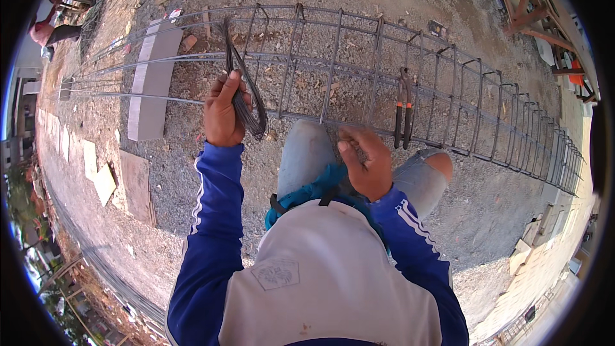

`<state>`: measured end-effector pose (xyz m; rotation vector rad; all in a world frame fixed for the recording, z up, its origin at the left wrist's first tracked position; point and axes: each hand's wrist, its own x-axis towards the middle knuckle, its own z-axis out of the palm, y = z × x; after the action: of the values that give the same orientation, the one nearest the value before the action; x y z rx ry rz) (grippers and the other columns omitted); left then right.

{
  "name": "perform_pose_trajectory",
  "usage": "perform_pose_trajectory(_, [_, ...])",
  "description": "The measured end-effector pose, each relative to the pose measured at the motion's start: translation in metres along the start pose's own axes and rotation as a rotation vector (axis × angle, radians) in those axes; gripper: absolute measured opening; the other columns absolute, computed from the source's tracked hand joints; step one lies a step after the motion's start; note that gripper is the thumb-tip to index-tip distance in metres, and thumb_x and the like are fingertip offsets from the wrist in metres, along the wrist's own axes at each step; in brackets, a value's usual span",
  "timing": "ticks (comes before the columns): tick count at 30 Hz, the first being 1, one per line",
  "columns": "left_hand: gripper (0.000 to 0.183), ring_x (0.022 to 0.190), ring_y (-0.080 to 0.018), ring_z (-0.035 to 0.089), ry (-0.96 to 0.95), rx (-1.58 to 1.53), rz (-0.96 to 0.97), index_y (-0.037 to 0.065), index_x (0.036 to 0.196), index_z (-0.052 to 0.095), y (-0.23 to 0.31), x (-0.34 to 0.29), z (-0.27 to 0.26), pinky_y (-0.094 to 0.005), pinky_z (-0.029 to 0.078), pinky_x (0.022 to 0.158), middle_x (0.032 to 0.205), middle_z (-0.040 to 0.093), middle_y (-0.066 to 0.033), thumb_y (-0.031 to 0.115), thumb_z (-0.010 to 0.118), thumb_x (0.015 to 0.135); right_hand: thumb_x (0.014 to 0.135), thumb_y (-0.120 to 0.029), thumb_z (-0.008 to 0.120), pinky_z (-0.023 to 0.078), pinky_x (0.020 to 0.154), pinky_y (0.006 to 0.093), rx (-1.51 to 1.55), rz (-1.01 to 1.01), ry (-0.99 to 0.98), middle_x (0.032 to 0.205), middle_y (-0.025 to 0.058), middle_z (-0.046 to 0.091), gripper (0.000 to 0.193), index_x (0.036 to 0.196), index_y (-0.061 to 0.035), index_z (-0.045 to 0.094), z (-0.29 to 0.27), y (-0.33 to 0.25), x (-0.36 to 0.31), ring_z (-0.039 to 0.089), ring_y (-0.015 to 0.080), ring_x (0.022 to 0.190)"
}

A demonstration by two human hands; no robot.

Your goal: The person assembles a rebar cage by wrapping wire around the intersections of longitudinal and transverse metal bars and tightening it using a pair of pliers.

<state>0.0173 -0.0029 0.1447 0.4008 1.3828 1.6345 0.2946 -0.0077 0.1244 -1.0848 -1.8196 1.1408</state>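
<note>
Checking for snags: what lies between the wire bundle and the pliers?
In the head view, part of the steel cage: several stirrups crossing long bars, with gravel showing through.

Two hands [223,112] [368,161], one wire bundle [258,127], one rebar cage [331,67], one pair of pliers [408,116]

Gravel ground [192,195] bears a grey block [152,80] beneath the rebar cage [331,67] and a board [136,182] on the cage's near side.

The head view looks down on nearby ground [179,186], rim distances uncertain.
</note>
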Motion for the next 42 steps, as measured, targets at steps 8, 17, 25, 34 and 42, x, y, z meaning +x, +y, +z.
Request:
perform_pose_trajectory(8, [0.018,0.064,-0.0044,0.050,-0.044,0.014,0.115,0.001,0.095,0.061,-0.028,-0.047,0.051,-0.0182,0.039,0.058,0.077,0.057,0.0003,0.019,0.064,0.090,0.086,-0.019,0.064,0.046,0.068,0.0365,0.131,-0.077,-0.208,0.089,0.0155,0.062,0.021,0.094,0.0008,0.066,0.017,-0.041,0.032,0.060,0.0295,0.081])
perform_pose_trajectory(17, [0.019,0.056,-0.0089,0.054,-0.117,0.163,0.131,0.001,0.096,0.060,-0.033,-0.056,0.047,-0.0214,0.043,0.050,0.072,0.056,-0.0019,0.018,0.063,0.090,0.088,-0.017,0.063,0.041,0.060,0.0269,0.432,0.377,-0.275,0.076,0.0022,0.061,0.017,0.088,0.0003,0.066,0.001,-0.035,0.019,0.050,0.0061,0.068])
perform_pose_trajectory(25, [0.021,0.051,-0.0096,0.055,-0.073,0.000,0.093,0.001,0.103,0.057,-0.030,-0.059,0.044,-0.0218,0.043,0.045,0.075,0.057,-0.0030,0.019,0.057,0.093,0.090,-0.017,0.059,0.040,0.065,0.0250,0.700,0.323,-0.171,0.079,0.0017,0.062,0.017,0.090,-0.0007,0.063,0.005,-0.026,0.012,0.052,0.0071,0.074])
perform_pose_trajectory(34, [0.020,0.047,-0.0124,0.055,0.203,-0.080,0.358,0.003,0.096,0.053,-0.015,-0.020,0.007,-0.0244,0.044,0.039,0.075,0.057,-0.0058,0.023,0.051,0.096,0.088,-0.015,0.056,0.041,0.063,0.0244,0.858,0.335,-0.294,0.081,0.0069,0.060,0.016,0.087,0.0006,0.061,-0.034,-0.053,-0.013,0.052,0.0096,0.067])
perform_pose_trajectory(42, [0.029,0.057,-0.0314,0.059,0.534,0.728,0.487,-0.001,0.095,0.052,-0.036,0.104,-0.121,-0.0393,0.047,0.051,0.082,0.064,-0.0171,0.028,0.050,0.094,0.094,-0.018,0.051,0.041,0.083,0.0413,1.040,-0.116,0.218,0.074,0.0076,0.055,0.016,0.098,-0.0034,0.055,-0.128,-0.046,-0.049,0.056,0.0164,0.060])
